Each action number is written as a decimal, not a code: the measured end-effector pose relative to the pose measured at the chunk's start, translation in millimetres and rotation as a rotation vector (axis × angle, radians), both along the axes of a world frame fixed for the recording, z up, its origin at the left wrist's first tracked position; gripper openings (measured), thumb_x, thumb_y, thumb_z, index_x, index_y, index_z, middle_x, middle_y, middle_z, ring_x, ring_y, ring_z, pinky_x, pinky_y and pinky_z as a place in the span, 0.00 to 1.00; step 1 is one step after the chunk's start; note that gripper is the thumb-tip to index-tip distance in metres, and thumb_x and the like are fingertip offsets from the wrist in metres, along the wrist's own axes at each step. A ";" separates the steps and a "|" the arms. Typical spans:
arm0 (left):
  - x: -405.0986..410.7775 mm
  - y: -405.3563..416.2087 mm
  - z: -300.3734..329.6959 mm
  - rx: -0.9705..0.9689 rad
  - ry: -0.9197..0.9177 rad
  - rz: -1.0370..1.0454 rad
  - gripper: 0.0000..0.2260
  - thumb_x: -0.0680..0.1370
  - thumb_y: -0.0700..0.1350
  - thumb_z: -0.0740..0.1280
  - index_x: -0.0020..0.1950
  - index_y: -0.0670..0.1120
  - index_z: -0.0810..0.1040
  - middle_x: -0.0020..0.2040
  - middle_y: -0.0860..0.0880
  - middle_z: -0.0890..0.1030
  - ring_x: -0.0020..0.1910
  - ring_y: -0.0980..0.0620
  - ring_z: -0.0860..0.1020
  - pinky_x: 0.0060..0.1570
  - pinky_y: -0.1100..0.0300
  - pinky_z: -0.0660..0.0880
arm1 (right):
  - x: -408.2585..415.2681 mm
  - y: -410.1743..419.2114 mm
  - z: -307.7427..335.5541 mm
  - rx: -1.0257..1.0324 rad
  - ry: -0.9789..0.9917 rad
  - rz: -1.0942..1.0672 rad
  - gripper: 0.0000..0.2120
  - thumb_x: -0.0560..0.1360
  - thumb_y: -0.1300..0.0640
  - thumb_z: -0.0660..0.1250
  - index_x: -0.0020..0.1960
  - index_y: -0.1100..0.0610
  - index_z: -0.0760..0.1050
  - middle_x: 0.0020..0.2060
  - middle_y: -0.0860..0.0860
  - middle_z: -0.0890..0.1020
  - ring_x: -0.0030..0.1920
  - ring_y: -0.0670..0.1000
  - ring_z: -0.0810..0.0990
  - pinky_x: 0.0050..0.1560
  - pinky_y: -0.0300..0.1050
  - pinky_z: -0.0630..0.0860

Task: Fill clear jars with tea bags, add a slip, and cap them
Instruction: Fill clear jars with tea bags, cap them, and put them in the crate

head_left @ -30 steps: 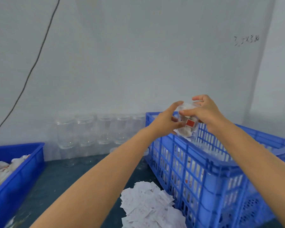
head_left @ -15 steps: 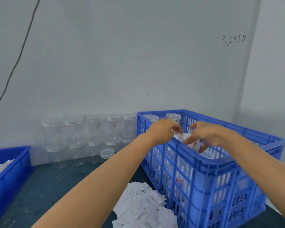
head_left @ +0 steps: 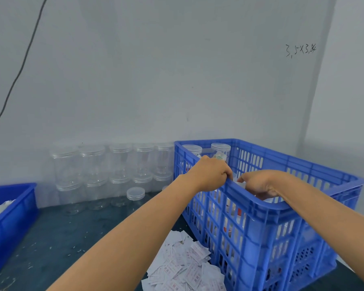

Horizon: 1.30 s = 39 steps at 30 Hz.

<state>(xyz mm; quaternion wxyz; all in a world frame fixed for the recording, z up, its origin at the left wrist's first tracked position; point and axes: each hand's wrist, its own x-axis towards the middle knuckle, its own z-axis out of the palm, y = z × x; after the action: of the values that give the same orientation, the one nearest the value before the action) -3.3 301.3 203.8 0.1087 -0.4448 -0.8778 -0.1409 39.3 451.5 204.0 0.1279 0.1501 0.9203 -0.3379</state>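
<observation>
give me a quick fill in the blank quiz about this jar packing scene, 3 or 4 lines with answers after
1. Both hands, the left hand and the right hand, reach into the big slatted ____ crate.
2. The empty capped jars are stacked against the ____.
3. The loose pile of paper slips lies on the table just to the ____ of the crate.
4. The stacked empty jars stand in ____ tiers.

Missing words: blue; wall; left; two

dark table (head_left: 61, 232) | crate (head_left: 282, 227) | slips (head_left: 183, 267) | jars (head_left: 105, 175) | bin (head_left: 11, 215)
</observation>
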 end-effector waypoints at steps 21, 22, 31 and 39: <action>-23.9 -66.5 -17.3 0.656 -0.182 0.045 0.13 0.78 0.35 0.59 0.55 0.46 0.81 0.53 0.54 0.82 0.53 0.56 0.78 0.53 0.62 0.72 | -16.9 -69.2 34.1 -0.106 0.619 -0.017 0.18 0.74 0.68 0.61 0.61 0.55 0.74 0.58 0.55 0.78 0.56 0.53 0.76 0.58 0.49 0.74; -26.2 -73.7 -18.3 0.702 -0.198 0.072 0.13 0.77 0.34 0.59 0.54 0.46 0.81 0.52 0.54 0.82 0.52 0.56 0.78 0.53 0.61 0.73 | -20.5 -80.1 30.7 -0.143 0.653 -0.013 0.17 0.73 0.68 0.61 0.60 0.56 0.75 0.57 0.56 0.79 0.53 0.53 0.77 0.56 0.48 0.74; -63.5 -171.4 -75.0 0.905 -0.302 0.357 0.14 0.75 0.29 0.59 0.47 0.45 0.80 0.46 0.52 0.81 0.51 0.51 0.79 0.53 0.61 0.72 | -67.7 -166.9 -42.3 -0.381 0.581 0.045 0.15 0.74 0.69 0.59 0.55 0.55 0.75 0.55 0.56 0.79 0.51 0.52 0.78 0.54 0.47 0.75; -106.1 -229.4 -156.1 0.821 -0.405 0.577 0.14 0.76 0.31 0.60 0.48 0.50 0.77 0.49 0.54 0.81 0.54 0.52 0.79 0.59 0.58 0.73 | -117.8 -194.3 -123.0 -0.438 0.442 0.046 0.17 0.76 0.68 0.59 0.62 0.57 0.71 0.49 0.50 0.75 0.50 0.50 0.75 0.58 0.48 0.74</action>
<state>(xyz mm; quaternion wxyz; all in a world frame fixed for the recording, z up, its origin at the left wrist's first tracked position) -109.4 71.9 47.6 0.1366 -0.0706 -0.8405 -0.5196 -78.5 257.2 81.0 -0.0385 0.0209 0.8343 -0.5496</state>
